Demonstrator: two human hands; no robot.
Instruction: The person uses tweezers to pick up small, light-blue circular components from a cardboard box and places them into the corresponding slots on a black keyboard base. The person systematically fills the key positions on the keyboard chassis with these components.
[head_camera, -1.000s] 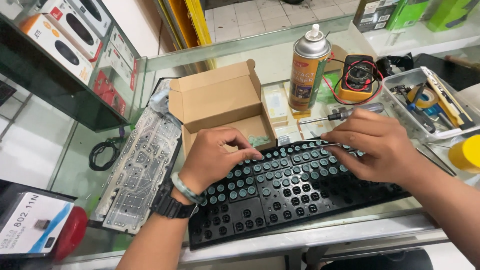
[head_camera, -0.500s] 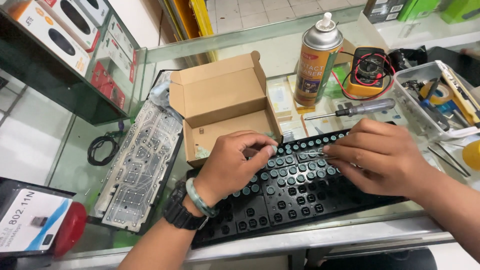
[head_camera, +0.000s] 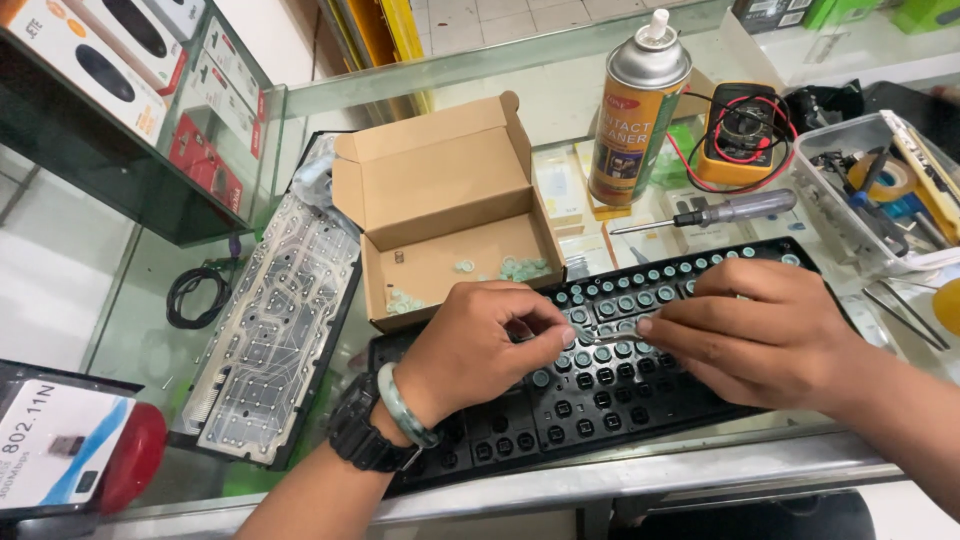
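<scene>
Hands on keyboard; cardboard box behind.

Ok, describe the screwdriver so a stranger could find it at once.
Start at the black keyboard on the glass counter. Just beyond its far edge, right of the cardboard box, lies the screwdriver. It lies flat below the upright spray can, the only tool with a clear handle and thin steel shaft.

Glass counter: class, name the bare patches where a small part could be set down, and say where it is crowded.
Free: the glass between the coiled cable and the shelf, and the cardboard box floor's middle. Crowded: the keyboard under the left hand and right hand, and around the spray can, screwdriver and tray.
</scene>
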